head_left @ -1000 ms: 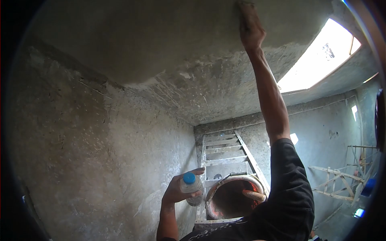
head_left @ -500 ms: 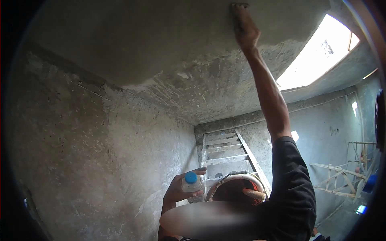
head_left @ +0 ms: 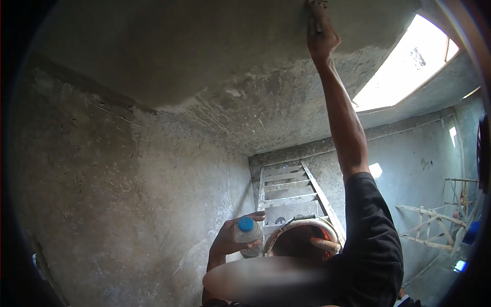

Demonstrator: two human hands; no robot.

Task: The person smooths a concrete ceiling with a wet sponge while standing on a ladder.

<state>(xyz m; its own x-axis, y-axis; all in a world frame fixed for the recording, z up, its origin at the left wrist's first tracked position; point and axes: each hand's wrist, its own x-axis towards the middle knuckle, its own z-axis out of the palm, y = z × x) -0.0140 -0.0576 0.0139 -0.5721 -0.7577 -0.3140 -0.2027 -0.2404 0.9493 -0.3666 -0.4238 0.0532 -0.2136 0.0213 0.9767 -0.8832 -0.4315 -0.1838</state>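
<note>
My right hand (head_left: 321,38) is raised at the end of a stretched arm, against the smooth damp-looking ceiling plaster (head_left: 230,36). Its fingers are closed round something at the top edge of the view, too little of which shows to name it. Low in the view, my left hand (head_left: 222,241) grips a clear plastic bottle (head_left: 249,236) with a blue cap, its fingers wrapped about the body. Just right of the bottle stands a bucket (head_left: 335,233) with a reddish inside. A rounded tan piece (head_left: 326,245) pokes up at the bucket's right side.
Behind the bucket a whitish ladder (head_left: 290,196) leans toward the back wall. A rough plastered wall (head_left: 128,204) runs along the left. Bright daylight enters through an opening (head_left: 404,66) at upper right. A pale wooden frame (head_left: 434,225) stands at the far right.
My right hand has slid a little right and upward along the ceiling. My left hand still holds the bottle, almost in the same place.
</note>
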